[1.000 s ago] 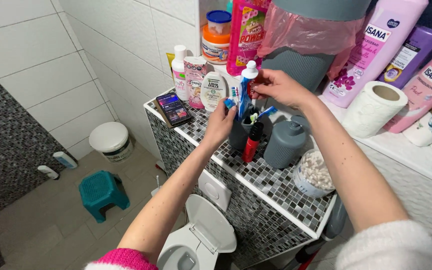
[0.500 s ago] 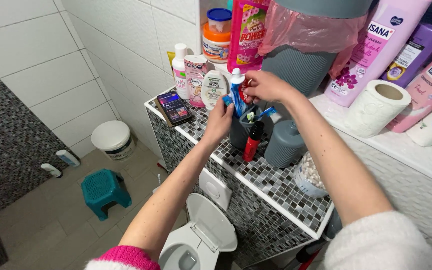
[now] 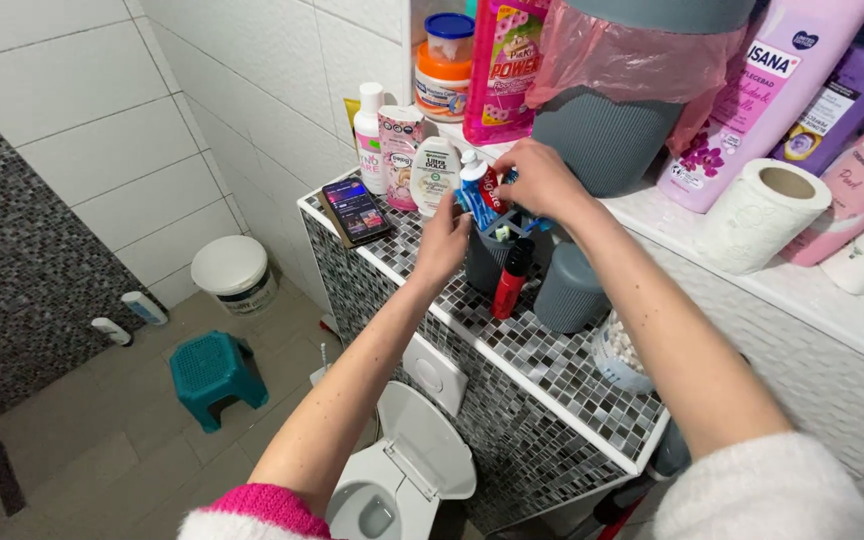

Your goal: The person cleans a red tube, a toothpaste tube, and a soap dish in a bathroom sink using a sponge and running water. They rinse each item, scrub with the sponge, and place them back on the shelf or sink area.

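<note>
A dark grey toothbrush cup (image 3: 480,266) stands on the mosaic-tiled ledge (image 3: 552,370) above the toilet. My left hand (image 3: 442,240) grips its left side at the rim. My right hand (image 3: 544,180) reaches over the cup and holds a white, blue and red toothpaste tube (image 3: 474,188), cap up, its lower end inside the cup. Blue toothbrush handles (image 3: 512,226) poke out of the cup beneath my right hand.
On the ledge are a phone (image 3: 355,210), a red bottle (image 3: 510,283), a grey soap dispenser (image 3: 572,290) and a jar of cotton swabs (image 3: 620,355). Behind stand bottles, a toilet roll (image 3: 760,215) and a grey bin (image 3: 607,130). Below: toilet (image 3: 397,480), teal stool (image 3: 210,372), white bucket (image 3: 232,272).
My right hand has moved left and down, lowering the toothpaste tube into the cup. My left hand has stayed at the cup's rim.
</note>
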